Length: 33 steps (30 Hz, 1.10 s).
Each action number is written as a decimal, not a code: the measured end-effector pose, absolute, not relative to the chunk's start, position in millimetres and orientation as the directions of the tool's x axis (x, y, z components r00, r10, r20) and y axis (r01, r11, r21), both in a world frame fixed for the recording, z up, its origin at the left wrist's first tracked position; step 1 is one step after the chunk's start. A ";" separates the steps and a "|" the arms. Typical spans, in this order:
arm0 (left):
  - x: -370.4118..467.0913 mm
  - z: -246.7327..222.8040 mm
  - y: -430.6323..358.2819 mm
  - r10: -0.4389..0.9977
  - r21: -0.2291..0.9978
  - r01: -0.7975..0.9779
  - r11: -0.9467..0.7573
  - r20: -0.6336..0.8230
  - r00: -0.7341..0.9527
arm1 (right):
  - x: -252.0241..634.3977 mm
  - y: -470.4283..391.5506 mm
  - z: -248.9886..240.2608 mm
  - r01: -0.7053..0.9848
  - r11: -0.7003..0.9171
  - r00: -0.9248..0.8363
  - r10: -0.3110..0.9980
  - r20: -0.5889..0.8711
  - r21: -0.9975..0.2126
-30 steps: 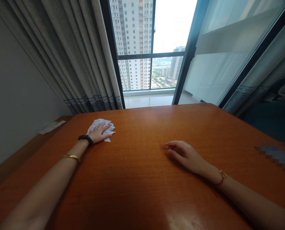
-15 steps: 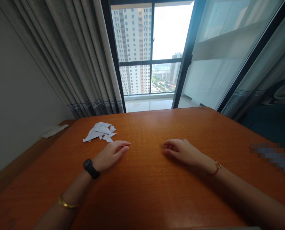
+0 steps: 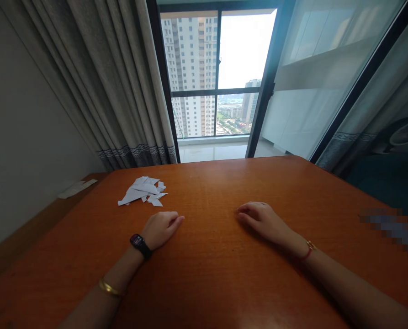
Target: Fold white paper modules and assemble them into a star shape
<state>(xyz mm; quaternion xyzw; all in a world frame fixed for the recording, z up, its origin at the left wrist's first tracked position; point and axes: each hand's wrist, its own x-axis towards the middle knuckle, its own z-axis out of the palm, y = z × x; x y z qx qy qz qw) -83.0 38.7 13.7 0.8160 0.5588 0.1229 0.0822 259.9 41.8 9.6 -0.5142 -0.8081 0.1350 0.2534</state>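
Observation:
My left hand (image 3: 161,229) rests on the orange-brown wooden table (image 3: 204,274), its fingers curled in and the thumb pointing right. It wears a black watch (image 3: 140,245) and, further up the arm, a gold bangle (image 3: 110,288). A small pile of torn white paper pieces (image 3: 142,189) lies just beyond it, not touched. Across the table, my right hand (image 3: 262,221) lies with fingers loosely bent and the thumb a little apart; I see nothing in it. A red and gold bracelet (image 3: 309,249) circles that wrist. The undersides of both hands are hidden.
A pale flat strip (image 3: 76,188) lies on the ledge at the left, by the wall. Grey curtains (image 3: 128,91) hang behind the table, beside a dark-framed glass door (image 3: 267,100). A blurred, pixelated patch (image 3: 395,230) covers something at the right edge. A fan (image 3: 407,132) stands beyond.
My left hand has drawn back slightly from the paper pile, and its stretched fingers have curled in. My right hand has barely shifted. The view has tilted a little.

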 end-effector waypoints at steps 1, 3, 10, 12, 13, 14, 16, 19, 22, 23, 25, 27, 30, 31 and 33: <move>-81.9 14.6 37.8 0.931 0.267 0.892 -0.365 0.103 0.351 | 259.1 41.3 9.7 0.765 0.438 -0.345 0.898 0.274 -0.471; -79.3 16.7 35.2 0.927 0.261 0.889 -0.375 0.087 0.366 | 258.1 40.4 10.3 0.770 0.445 -0.354 0.894 0.274 -0.458; -75.9 22.0 28.5 0.920 0.261 0.883 -0.390 0.065 0.387 | 258.6 40.1 13.4 0.786 0.451 -0.368 0.891 0.266 -0.422; -76.0 22.0 28.4 0.918 0.263 0.881 -0.393 0.064 0.390 | 258.6 39.8 14.6 0.792 0.445 -0.369 0.894 0.253 -0.417; -76.0 21.9 28.5 0.917 0.262 0.880 -0.395 0.064 0.393 | 258.5 39.5 15.2 0.797 0.442 -0.369 0.896 0.246 -0.413; -76.0 21.7 28.6 0.916 0.262 0.879 -0.398 0.063 0.396 | 258.3 39.2 15.9 0.801 0.439 -0.369 0.898 0.241 -0.407; -76.1 21.5 28.7 0.914 0.261 0.877 -0.403 0.064 0.401 | 258.3 38.6 17.2 0.809 0.438 -0.372 0.898 0.235 -0.392; -76.5 21.2 28.7 0.910 0.259 0.874 -0.411 0.068 0.408 | 260.2 38.3 19.1 0.818 0.440 -0.378 0.897 0.231 -0.371; -77.0 20.9 28.7 0.909 0.255 0.873 -0.415 0.070 0.411 | 265.2 39.1 21.8 0.835 0.429 -0.374 0.902 0.217 -0.344; -77.0 20.8 28.8 0.909 0.256 0.873 -0.415 0.070 0.412 | 267.4 39.4 22.9 0.843 0.422 -0.369 0.905 0.211 -0.335; -77.0 20.6 29.3 0.909 0.259 0.873 -0.414 0.067 0.411 | 271.7 40.2 25.0 0.857 0.406 -0.358 0.912 0.201 -0.317; -76.8 20.4 30.0 0.911 0.260 0.874 -0.410 0.062 0.408 | 275.5 41.1 26.5 0.869 0.390 -0.343 0.918 0.199 -0.305; -76.4 20.5 31.1 0.914 0.259 0.879 -0.401 0.056 0.401 | 278.8 42.4 26.4 0.875 0.378 -0.328 0.923 0.203 -0.304; -76.3 20.6 31.2 0.915 0.258 0.879 -0.400 0.057 0.400 | 279.1 42.6 26.0 0.874 0.378 -0.328 0.923 0.203 -0.306; -76.4 20.7 31.0 0.914 0.257 0.879 -0.402 0.059 0.401 | 278.9 42.9 25.2 0.870 0.383 -0.333 0.921 0.201 -0.312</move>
